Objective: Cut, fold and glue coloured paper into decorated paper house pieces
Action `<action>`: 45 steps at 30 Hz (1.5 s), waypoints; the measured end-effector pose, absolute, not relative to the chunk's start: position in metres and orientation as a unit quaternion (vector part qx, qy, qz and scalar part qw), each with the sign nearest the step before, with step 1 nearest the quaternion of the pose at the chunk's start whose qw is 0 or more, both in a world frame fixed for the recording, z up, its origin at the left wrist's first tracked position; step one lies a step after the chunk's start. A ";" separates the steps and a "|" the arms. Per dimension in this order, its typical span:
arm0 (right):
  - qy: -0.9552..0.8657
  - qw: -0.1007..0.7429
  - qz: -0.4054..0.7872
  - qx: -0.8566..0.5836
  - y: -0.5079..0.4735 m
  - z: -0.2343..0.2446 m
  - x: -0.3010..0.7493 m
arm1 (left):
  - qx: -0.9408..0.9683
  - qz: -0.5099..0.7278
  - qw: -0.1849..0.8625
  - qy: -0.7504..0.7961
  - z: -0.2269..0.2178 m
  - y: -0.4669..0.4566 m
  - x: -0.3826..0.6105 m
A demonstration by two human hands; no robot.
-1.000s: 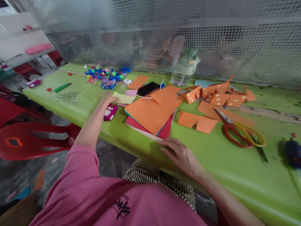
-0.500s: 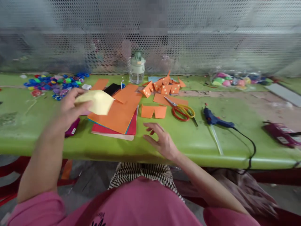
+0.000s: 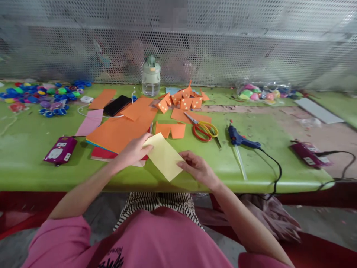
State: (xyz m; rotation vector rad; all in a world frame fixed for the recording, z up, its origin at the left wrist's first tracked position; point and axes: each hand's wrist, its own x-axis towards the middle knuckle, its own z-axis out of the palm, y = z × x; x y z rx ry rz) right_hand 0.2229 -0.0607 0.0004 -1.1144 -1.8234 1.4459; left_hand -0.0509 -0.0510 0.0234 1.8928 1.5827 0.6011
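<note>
A sheet of pale yellow paper (image 3: 164, 156) is held tilted above the front part of the green table (image 3: 217, 175). My left hand (image 3: 136, 150) pinches its upper left edge, thumb on top. At the right edge, my right hand (image 3: 198, 168) grips the same sheet between thumb and fingers. Just behind the yellow paper lies a folded orange paper piece (image 3: 170, 130) with a notch cut in it. A stack of coloured sheets, orange sheet (image 3: 119, 128) uppermost, lies beyond my left hand. Scissors (image 3: 203, 128) with red and yellow handles rest to the right.
A blue glue gun (image 3: 241, 138) with a black cord lies at right. Dotted orange paper shapes (image 3: 182, 100), a bottle (image 3: 151, 78) and a phone (image 3: 118, 105) stand or lie farther back. Purple boxes (image 3: 60, 150) sit at both sides. A perforated metal panel (image 3: 111, 37) rises behind.
My left hand has brought the yellow paper from the left to the front middle. My right hand, empty before, now holds its right edge. The view has shifted right.
</note>
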 end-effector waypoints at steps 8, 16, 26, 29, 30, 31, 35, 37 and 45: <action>-0.750 0.243 0.419 -0.451 -0.051 -0.005 0.235 | 0.729 0.204 0.249 0.604 0.004 -0.055 -0.053; -0.769 0.218 0.401 -0.448 -0.045 -0.007 0.235 | 0.709 0.212 0.123 0.661 0.006 -0.063 -0.059; -0.776 0.185 0.418 -0.434 -0.051 -0.001 0.234 | 0.879 0.141 0.037 0.453 -0.018 -0.116 0.003; -0.785 0.169 0.425 -0.418 -0.055 0.002 0.239 | 0.877 0.131 0.007 0.463 -0.024 -0.119 0.005; -0.790 0.165 0.425 -0.411 -0.056 0.002 0.240 | 0.875 0.135 0.001 0.465 -0.025 -0.121 0.005; -0.794 0.164 0.424 -0.405 -0.058 0.002 0.241 | 0.872 0.145 -0.004 0.467 -0.025 -0.122 0.005; -0.802 0.175 0.415 -0.391 -0.068 0.001 0.243 | 0.860 0.198 -0.043 0.468 -0.023 -0.128 0.007; -0.816 0.187 0.389 -0.383 -0.073 -0.002 0.241 | 0.858 0.204 -0.069 0.467 -0.022 -0.129 0.008; -0.899 0.206 0.167 -0.349 -0.081 -0.009 0.240 | 0.883 0.166 -0.057 0.436 -0.020 -0.126 0.007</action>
